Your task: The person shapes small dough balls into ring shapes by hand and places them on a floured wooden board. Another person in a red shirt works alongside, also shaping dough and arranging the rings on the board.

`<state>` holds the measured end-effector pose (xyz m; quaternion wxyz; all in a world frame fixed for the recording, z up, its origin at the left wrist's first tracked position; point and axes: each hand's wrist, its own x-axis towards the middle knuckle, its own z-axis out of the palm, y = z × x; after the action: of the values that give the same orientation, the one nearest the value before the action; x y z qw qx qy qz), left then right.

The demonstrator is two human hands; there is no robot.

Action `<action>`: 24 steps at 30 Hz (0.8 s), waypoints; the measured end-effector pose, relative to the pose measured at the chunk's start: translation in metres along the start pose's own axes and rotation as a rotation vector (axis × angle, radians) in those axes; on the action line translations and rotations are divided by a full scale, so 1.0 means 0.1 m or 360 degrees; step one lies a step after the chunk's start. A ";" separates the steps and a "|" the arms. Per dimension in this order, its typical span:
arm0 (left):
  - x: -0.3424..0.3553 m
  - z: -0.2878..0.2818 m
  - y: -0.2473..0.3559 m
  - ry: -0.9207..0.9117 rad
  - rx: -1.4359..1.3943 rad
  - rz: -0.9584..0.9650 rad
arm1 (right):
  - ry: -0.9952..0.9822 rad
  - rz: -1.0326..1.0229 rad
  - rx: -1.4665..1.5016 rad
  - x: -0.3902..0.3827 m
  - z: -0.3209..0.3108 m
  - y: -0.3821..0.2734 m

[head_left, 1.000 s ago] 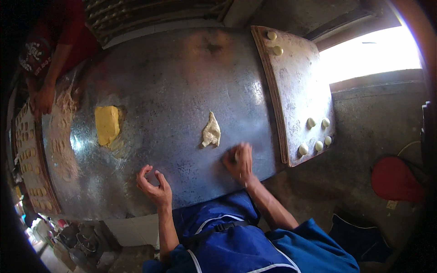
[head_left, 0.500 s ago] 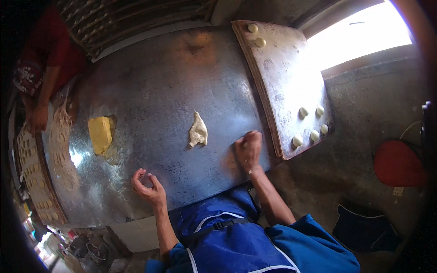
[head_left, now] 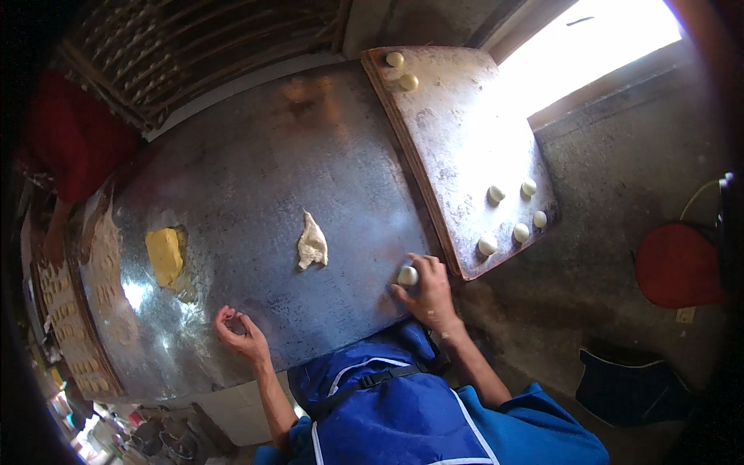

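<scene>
At the table's near right, my right hand (head_left: 432, 298) curves its thumb and fingers around a small round dough ball (head_left: 408, 276) resting on the metal surface. My left hand (head_left: 243, 338) is over the near edge, fingers loosely curled and thumb apart, with nothing visible in it. Between and beyond my hands lies a flat, irregular piece of pale dough (head_left: 312, 244), pointed at its far end; neither hand touches it. A yellow block of butter-like fat (head_left: 163, 256) sits farther left on the table (head_left: 256, 178).
Along the right edge, a board (head_left: 457, 139) carries several dough balls. Flour (head_left: 108, 287) is spread at the left, beside a tray (head_left: 81, 333) of small dough pieces. A co-worker in a red top (head_left: 81, 147) stands at the far left. A red round seat (head_left: 678, 266) is at right.
My right hand has loosened from a fist-like curl, and the dough ball shows between thumb and fingers. My left fingers have drawn closer together. The whole view has shifted slightly.
</scene>
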<state>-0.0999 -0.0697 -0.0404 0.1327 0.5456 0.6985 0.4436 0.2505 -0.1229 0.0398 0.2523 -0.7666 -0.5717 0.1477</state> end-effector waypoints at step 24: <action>-0.05 -0.02 0.00 0.0111 -0.0063 -0.0106 | -0.0408 -0.0759 -0.0142 0.96 1.30 -0.67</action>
<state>-0.0998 -0.0749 -0.0403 0.1336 0.5036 0.7115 0.4715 0.1587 0.0112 -0.0250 0.1716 -0.5957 -0.7693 0.1546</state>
